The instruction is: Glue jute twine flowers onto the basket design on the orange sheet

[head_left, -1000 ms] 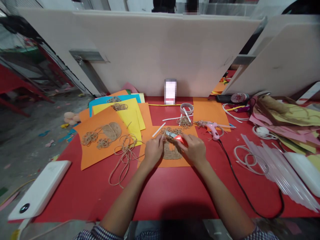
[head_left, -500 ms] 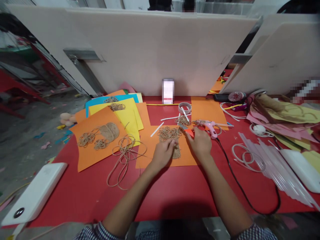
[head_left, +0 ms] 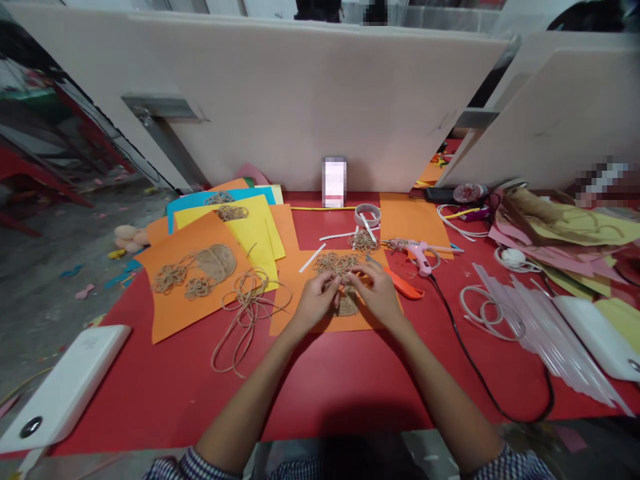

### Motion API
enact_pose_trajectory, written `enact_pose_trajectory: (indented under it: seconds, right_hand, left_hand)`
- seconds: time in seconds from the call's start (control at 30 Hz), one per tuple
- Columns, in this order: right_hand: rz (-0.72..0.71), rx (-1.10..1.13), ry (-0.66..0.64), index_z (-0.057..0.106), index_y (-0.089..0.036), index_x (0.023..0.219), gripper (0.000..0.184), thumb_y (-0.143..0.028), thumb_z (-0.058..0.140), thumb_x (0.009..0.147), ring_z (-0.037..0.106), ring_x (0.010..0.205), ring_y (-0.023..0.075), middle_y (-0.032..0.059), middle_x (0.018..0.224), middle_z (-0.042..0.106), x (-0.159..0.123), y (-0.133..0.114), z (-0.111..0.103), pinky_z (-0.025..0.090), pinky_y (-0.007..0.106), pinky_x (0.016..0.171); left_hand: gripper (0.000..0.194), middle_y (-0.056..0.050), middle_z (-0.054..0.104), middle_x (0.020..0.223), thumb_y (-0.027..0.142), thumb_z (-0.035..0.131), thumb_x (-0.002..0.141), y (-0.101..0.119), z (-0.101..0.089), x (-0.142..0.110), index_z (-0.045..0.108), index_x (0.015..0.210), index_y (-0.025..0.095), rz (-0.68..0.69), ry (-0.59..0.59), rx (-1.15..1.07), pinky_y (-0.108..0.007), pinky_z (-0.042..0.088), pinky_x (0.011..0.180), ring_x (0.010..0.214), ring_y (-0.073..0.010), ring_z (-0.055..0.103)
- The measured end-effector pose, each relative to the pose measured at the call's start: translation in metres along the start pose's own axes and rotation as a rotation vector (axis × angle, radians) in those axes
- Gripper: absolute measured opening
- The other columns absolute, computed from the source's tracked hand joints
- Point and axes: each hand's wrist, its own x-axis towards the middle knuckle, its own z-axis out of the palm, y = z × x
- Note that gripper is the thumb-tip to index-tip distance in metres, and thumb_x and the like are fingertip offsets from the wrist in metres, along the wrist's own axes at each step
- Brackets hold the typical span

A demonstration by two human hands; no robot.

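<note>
My left hand [head_left: 316, 300] and my right hand [head_left: 379, 293] are close together over an orange sheet [head_left: 295, 320]. Each is closed in a pinch; whatever lies between the fingertips is too small to make out. Just beyond the fingers sits a looped twine flower [head_left: 335, 262], and a flat coiled twine piece [head_left: 349, 305] shows below them, partly covered. An orange utility knife [head_left: 406, 285] lies beside my right hand, its blade end partly hidden. Farther back, another looped twine piece [head_left: 363, 240] rests near a tape roll [head_left: 367, 215].
At right are a pink glue gun [head_left: 420, 255] with a black cord, clear glue sticks [head_left: 545, 333] and a power bank [head_left: 597, 333]. Loose twine [head_left: 250, 293] and sheets with twine shapes [head_left: 215, 263] lie left. A phone [head_left: 334, 182] leans against the white partition [head_left: 300, 100].
My right hand has come away from the utility knife, which now lies on the table, and moved left to meet my left hand. Both hands now pinch over the twine piece.
</note>
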Motion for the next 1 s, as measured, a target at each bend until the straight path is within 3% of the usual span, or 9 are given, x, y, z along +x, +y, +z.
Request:
enact_pose_trajectory:
  seconds: [0.2, 0.3, 0.4, 0.53, 0.6, 0.67, 0.77, 0.83, 1.0]
  right_hand:
    - [0.195, 0.354, 0.110, 0.070, -0.019, 0.082, 0.032, -0.049, 0.061, 0.088, 0.064, 0.084, 0.0194, 0.0059, 0.087, 0.070, -0.003, -0.006, 0.016, 0.048, 0.028, 0.069]
    - [0.256, 0.384, 0.262, 0.069, -0.019, 0.086, 0.034, -0.051, 0.059, 0.087, 0.064, 0.089, 0.0203, 0.0060, 0.091, 0.070, 0.003, 0.010, 0.001, 0.048, 0.031, 0.075]
    - [0.252, 0.393, 0.520, 0.064, -0.018, 0.085, 0.037, -0.053, 0.053, 0.089, 0.063, 0.092, 0.0214, 0.0082, 0.094, 0.069, 0.013, 0.030, -0.019, 0.048, 0.034, 0.081]
    - [0.236, 0.403, 0.731, 0.053, -0.021, 0.080, 0.040, -0.056, 0.042, 0.094, 0.061, 0.078, 0.0179, 0.0057, 0.085, 0.065, 0.021, 0.040, -0.039, 0.047, 0.032, 0.072]
    - [0.233, 0.413, 0.668, 0.048, -0.022, 0.077, 0.039, -0.056, 0.040, 0.096, 0.052, 0.062, 0.0138, 0.0001, 0.072, 0.058, 0.021, 0.035, -0.041, 0.042, 0.028, 0.062]
    - [0.204, 0.324, 0.474, 0.046, -0.022, 0.073, 0.039, -0.053, 0.041, 0.097, 0.045, 0.055, 0.0121, -0.0036, 0.063, 0.050, 0.019, 0.024, -0.037, 0.036, 0.025, 0.057]
    - [0.088, 0.017, 0.039, 0.052, -0.021, 0.071, 0.037, -0.048, 0.050, 0.096, 0.046, 0.058, 0.0128, -0.0029, 0.061, 0.052, 0.015, 0.002, -0.022, 0.030, 0.026, 0.058]
    - [0.009, -0.179, -0.123, 0.056, -0.020, 0.071, 0.033, -0.044, 0.055, 0.094, 0.047, 0.059, 0.0133, -0.0009, 0.064, 0.058, 0.012, -0.012, -0.010, 0.028, 0.027, 0.059]
    - [-0.058, -0.324, -0.291, 0.060, -0.020, 0.071, 0.028, -0.035, 0.055, 0.094, 0.052, 0.063, 0.0140, 0.0010, 0.069, 0.064, 0.009, -0.028, 0.007, 0.027, 0.027, 0.060]
  left_hand:
    - [0.038, -0.002, 0.065, 0.065, 0.044, 0.041, 0.098, 0.005, -0.011, 0.001, 0.065, 0.086, 0.017, 0.046, 0.083, 0.330, -0.026, 0.045, 0.060, 0.057, -0.0143, 0.058]
    - [0.037, -0.008, 0.072, 0.082, 0.033, 0.039, 0.098, 0.010, -0.037, 0.004, 0.070, 0.085, 0.018, 0.090, 0.323, 0.798, -0.035, 0.046, 0.081, 0.083, -0.0226, 0.063]
    - [0.039, -0.016, 0.070, 0.097, 0.025, 0.034, 0.096, 0.011, -0.067, 0.008, 0.071, 0.086, 0.015, 0.070, 0.375, 1.199, -0.045, 0.041, 0.095, 0.095, -0.0285, 0.059]
    - [0.041, -0.022, 0.065, 0.114, 0.025, 0.034, 0.095, 0.018, -0.079, 0.006, 0.068, 0.112, 0.009, -0.025, 0.532, 1.316, -0.053, 0.038, 0.098, 0.114, -0.0370, 0.050]
    - [0.046, -0.020, 0.056, 0.135, 0.028, 0.038, 0.095, 0.026, -0.069, 0.003, 0.057, 0.134, 0.012, -0.005, 0.698, 1.276, -0.056, 0.037, 0.100, 0.129, -0.0401, 0.038]
    - [0.046, -0.018, 0.053, 0.139, 0.031, 0.042, 0.096, 0.035, -0.054, 0.001, 0.053, 0.138, 0.016, 0.094, 0.692, 1.220, -0.056, 0.033, 0.105, 0.136, -0.0384, 0.033]
    - [0.035, -0.014, 0.068, 0.113, 0.038, 0.044, 0.097, 0.042, -0.031, 0.004, 0.069, 0.109, 0.018, 0.278, 0.369, 0.980, -0.046, 0.040, 0.100, 0.117, -0.0313, 0.053]
    - [0.038, -0.009, 0.072, 0.093, 0.044, 0.044, 0.098, 0.040, -0.021, 0.007, 0.071, 0.093, 0.018, 0.254, 0.179, 0.758, -0.037, 0.046, 0.085, 0.093, -0.0250, 0.063]
    - [0.031, -0.002, 0.067, 0.070, 0.042, 0.057, 0.090, 0.020, -0.017, 0.012, 0.067, 0.077, 0.016, 0.133, 0.100, 0.485, -0.026, 0.041, 0.065, 0.066, -0.0160, 0.059]
